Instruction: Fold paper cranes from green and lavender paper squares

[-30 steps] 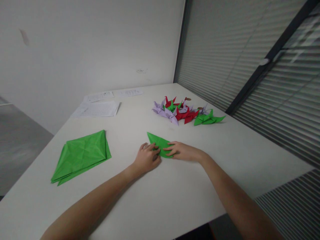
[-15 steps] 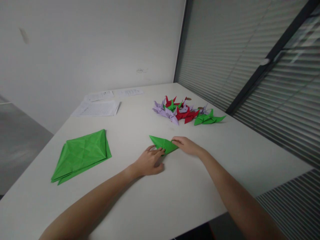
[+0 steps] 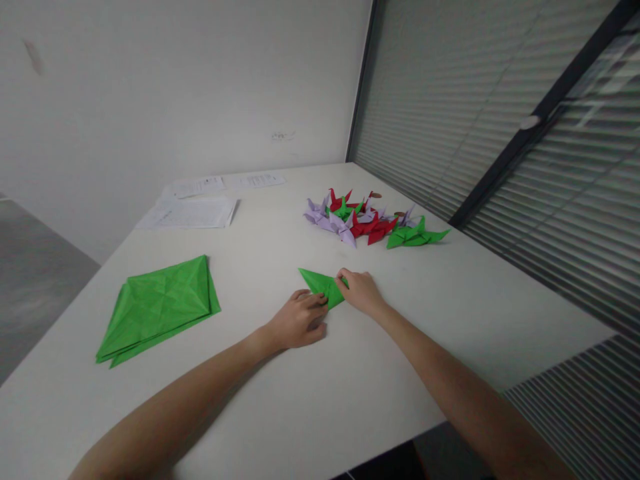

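Observation:
A small green origami paper point(image 3: 320, 283), folded into a flat pointed shape, lies on the table between my hands. My left hand point(image 3: 299, 320) rests on its lower left part, fingertips pressing it against the tabletop and thumb held apart. At the paper's right end, my right hand point(image 3: 361, 291) pinches the edge between thumb and fingers, hiding that corner. To the left lies a stack of larger green folded sheets point(image 3: 165, 300) with crease lines, untouched by either hand.
Several folded paper cranes point(image 3: 370, 223) in red, green and lilac cluster beyond my right hand. Printed papers point(image 3: 193, 212) lie at the back left of the white table point(image 3: 260, 400). A wall stands behind, and a window with blinds point(image 3: 430, 100) borders the right side.
My right hand has moved left along the green paper, covering more of its right end. My left hand stays on the paper. The view has shifted slightly.

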The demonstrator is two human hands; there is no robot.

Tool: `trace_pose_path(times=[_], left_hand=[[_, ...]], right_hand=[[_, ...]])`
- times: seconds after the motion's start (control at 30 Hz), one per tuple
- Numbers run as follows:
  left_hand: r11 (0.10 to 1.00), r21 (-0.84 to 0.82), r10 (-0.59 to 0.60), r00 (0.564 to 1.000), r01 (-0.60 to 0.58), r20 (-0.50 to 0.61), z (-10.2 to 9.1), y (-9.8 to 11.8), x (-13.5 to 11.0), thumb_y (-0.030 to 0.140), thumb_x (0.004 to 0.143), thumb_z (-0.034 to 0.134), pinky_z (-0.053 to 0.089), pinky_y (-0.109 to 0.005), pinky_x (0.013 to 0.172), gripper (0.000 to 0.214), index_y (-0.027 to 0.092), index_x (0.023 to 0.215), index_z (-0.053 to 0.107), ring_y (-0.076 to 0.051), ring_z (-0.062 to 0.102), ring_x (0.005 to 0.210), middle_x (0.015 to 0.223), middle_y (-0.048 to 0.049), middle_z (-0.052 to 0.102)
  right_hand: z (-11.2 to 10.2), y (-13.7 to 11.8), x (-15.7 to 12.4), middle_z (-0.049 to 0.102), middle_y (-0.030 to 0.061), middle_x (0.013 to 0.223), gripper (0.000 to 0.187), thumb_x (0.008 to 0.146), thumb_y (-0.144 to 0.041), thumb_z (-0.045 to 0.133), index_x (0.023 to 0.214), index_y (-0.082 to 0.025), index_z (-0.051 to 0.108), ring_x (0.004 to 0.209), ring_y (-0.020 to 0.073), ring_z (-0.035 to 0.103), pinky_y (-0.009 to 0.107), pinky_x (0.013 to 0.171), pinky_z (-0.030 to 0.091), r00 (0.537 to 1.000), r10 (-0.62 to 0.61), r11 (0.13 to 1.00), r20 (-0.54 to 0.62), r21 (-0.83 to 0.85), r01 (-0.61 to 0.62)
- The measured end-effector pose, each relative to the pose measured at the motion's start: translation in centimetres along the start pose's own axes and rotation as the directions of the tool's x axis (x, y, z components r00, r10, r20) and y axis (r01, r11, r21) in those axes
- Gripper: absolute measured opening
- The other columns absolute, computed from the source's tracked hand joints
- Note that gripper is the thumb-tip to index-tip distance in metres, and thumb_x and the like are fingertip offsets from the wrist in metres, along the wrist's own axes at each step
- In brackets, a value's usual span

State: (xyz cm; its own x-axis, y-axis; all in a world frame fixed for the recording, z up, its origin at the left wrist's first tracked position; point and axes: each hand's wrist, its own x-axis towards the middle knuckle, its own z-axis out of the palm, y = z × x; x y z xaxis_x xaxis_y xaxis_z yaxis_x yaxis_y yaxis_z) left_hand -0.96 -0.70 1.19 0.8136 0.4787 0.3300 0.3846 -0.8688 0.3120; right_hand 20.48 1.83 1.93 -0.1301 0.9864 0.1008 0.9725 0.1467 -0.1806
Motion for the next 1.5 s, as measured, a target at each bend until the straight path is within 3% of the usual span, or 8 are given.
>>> trace_pose_path(times=[0.27, 0.9, 0.97, 1.13, 1.2, 1.3, 1.5], left_hand=[[0.997, 0.045, 0.056, 0.998, -0.056, -0.003, 0.05, -0.04, 0.16, 0.023, 0.087, 0.051, 0.039, -0.045, 0.105, 0.026, 0.015, 0.106, 0.066, -0.028, 0.056, 0.122, 0.118, -0.0155, 0.066], [0.994, 0.070, 0.085, 0.996, -0.083, -0.036, 0.12, 0.01, 0.28, 0.022, 0.087, 0.050, 0.047, -0.041, 0.099, 0.021, 0.013, 0.093, 0.069, -0.025, 0.064, 0.109, 0.118, -0.0161, 0.066], [0.999, 0.016, 0.047, 0.997, -0.046, -0.054, 0.26, -0.13, 0.27, 0.022, 0.085, 0.053, 0.047, -0.041, 0.100, 0.020, 0.015, 0.094, 0.069, -0.025, 0.063, 0.111, 0.117, -0.0145, 0.067], [0.963, -0.217, -0.188, 0.976, 0.161, -0.108, 0.43, -0.52, 0.48, 0.016, 0.081, 0.054, 0.049, -0.036, 0.097, 0.025, 0.017, 0.100, 0.070, -0.022, 0.066, 0.107, 0.108, -0.0085, 0.073], [0.953, -0.236, -0.219, 0.970, 0.190, -0.102, 0.32, -0.54, 0.57, 0.014, 0.081, 0.052, 0.050, -0.035, 0.095, 0.032, 0.016, 0.109, 0.068, -0.021, 0.067, 0.102, 0.108, -0.0083, 0.073], [0.971, -0.186, -0.167, 0.982, 0.150, -0.083, 0.20, -0.51, 0.54, 0.014, 0.084, 0.049, 0.050, -0.036, 0.095, 0.040, 0.017, 0.122, 0.063, -0.021, 0.067, 0.101, 0.111, -0.0086, 0.071], [0.999, -0.035, 0.018, 0.999, -0.020, -0.047, 0.55, -0.75, 0.16, 0.017, 0.087, 0.050, 0.045, -0.041, 0.100, 0.029, 0.019, 0.110, 0.069, -0.024, 0.059, 0.117, 0.117, -0.0107, 0.068]], right_hand=[[0.46, -0.43, 0.19, 0.075, 0.0071, 0.089, 0.021, 0.094, -0.033, 0.047, 0.096, -0.020, 0.063, 0.082, 0.0215, 0.068, 0.034, 0.080, 0.034, 0.994, 0.106, 0.994, -0.041, -0.003, -0.107], [0.29, -0.84, 0.44, 0.075, 0.0052, 0.094, 0.021, 0.094, -0.034, 0.047, 0.097, -0.021, 0.063, 0.087, 0.0208, 0.068, 0.032, 0.077, 0.035, 0.980, 0.199, 0.980, -0.014, -0.009, -0.199], [0.22, -0.87, 0.39, 0.075, 0.0048, 0.094, 0.020, 0.094, -0.034, 0.047, 0.096, -0.021, 0.062, 0.088, 0.0207, 0.068, 0.032, 0.076, 0.034, 0.982, 0.191, 0.982, -0.008, -0.008, -0.191], [0.22, -0.91, 0.30, 0.075, 0.0050, 0.094, 0.019, 0.095, -0.032, 0.046, 0.099, -0.021, 0.061, 0.088, 0.0211, 0.068, 0.032, 0.077, 0.034, 0.986, 0.168, 0.985, -0.008, -0.043, -0.169], [0.29, -0.90, 0.28, 0.075, 0.0053, 0.094, 0.019, 0.095, -0.033, 0.046, 0.100, -0.021, 0.060, 0.087, 0.0214, 0.068, 0.032, 0.076, 0.034, 0.987, 0.162, 0.985, -0.006, -0.055, -0.162], [0.38, -0.85, 0.28, 0.075, 0.0054, 0.094, 0.019, 0.095, -0.033, 0.045, 0.099, -0.021, 0.060, 0.087, 0.0215, 0.068, 0.033, 0.076, 0.034, 0.988, 0.156, 0.986, -0.008, -0.056, -0.156], [0.33, -0.87, 0.30, 0.075, 0.0053, 0.095, 0.019, 0.096, -0.033, 0.044, 0.098, -0.021, 0.060, 0.089, 0.0217, 0.068, 0.032, 0.076, 0.034, 0.986, 0.165, 0.985, -0.009, -0.050, -0.165]])
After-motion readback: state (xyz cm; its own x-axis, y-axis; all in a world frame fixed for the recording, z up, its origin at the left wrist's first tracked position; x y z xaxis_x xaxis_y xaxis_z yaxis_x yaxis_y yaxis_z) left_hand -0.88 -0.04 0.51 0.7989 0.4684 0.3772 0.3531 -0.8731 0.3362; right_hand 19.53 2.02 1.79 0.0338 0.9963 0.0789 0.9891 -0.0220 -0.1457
